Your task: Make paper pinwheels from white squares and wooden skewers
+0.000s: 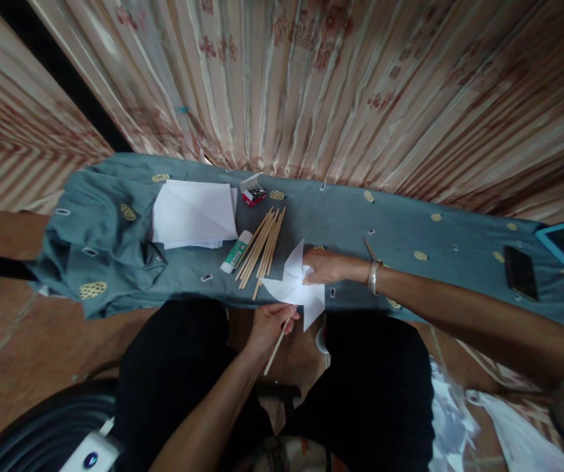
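Observation:
A white paper pinwheel (289, 288) hangs over the near edge of the cloth-covered table, its pointed blades spread. Below it, my left hand (268, 322) is closed round a thin wooden stick (275, 351), which slants down toward me; the stick's upper end is hidden behind the paper. My right hand (326, 267) reaches in from the right, its fingers closed on the pinwheel near the middle. A tiny fastener seems to show at the centre, too small to make out. Left of the pinwheel lie several loose wooden sticks (265, 248) and a green-and-white glue stick (236, 252).
A stack of white paper (194, 213) lies at the left, with a small open red box (253, 193) beside it. A thin pointed tool (368, 248) is partly hidden by my right wrist. Two phones (521, 273) rest at the right end. A plastic bag (518, 429) lies on the floor.

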### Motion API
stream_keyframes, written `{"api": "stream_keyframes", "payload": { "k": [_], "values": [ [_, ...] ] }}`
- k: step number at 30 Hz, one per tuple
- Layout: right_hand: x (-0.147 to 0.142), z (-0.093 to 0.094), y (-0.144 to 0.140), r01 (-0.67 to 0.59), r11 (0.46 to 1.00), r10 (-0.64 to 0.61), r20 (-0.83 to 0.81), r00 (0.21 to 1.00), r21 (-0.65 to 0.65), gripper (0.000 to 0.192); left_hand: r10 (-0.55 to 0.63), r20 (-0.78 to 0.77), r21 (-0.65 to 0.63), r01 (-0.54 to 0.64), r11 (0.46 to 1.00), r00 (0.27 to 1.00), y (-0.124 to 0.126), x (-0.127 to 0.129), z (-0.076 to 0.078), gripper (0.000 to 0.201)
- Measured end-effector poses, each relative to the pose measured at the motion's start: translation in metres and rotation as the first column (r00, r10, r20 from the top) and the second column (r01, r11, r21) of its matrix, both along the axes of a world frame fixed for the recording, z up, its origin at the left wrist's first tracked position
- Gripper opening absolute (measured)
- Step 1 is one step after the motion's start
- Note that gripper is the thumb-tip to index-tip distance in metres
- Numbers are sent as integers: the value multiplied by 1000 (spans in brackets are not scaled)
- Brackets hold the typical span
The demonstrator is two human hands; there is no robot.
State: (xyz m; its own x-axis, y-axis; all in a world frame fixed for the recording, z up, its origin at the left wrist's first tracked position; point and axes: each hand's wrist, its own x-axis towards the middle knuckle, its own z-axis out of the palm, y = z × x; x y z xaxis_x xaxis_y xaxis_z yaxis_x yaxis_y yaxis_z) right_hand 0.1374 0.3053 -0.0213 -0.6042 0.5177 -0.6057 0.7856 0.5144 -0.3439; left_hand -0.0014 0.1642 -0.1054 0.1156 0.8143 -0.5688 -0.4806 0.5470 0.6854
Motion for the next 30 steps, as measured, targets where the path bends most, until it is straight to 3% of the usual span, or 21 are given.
{"api": "stream_keyframes", "payload": {
  "k": [5,17,19,21,24,27,30],
  "values": [
    [7,1,-4,26,1000,-25,-28,999,6,26,45,30,-61,-43,997,999,-1,3,4,35],
    [24,2,-8,221,971,-213,-86,973,89,33,74,39,-87,-70,994,997,0,7,7,32],
    [25,7,-13,265,951,-247,-121,961,162,39,76,40,-92,-72,993,996,-1,8,6,32],
    [23,13,-21,277,906,-234,-168,958,320,35,74,41,-97,-70,993,996,-1,8,5,31],
    [15,18,-38,193,850,-160,-109,981,490,29,72,42,-96,-67,993,997,-1,8,4,29],
    [13,13,-55,40,881,-83,72,994,472,31,75,43,-92,-71,993,996,-1,8,4,27],
    [17,1,-69,-125,854,69,128,989,506,31,80,41,-95,-76,993,996,-1,9,4,26]
  ]
}}
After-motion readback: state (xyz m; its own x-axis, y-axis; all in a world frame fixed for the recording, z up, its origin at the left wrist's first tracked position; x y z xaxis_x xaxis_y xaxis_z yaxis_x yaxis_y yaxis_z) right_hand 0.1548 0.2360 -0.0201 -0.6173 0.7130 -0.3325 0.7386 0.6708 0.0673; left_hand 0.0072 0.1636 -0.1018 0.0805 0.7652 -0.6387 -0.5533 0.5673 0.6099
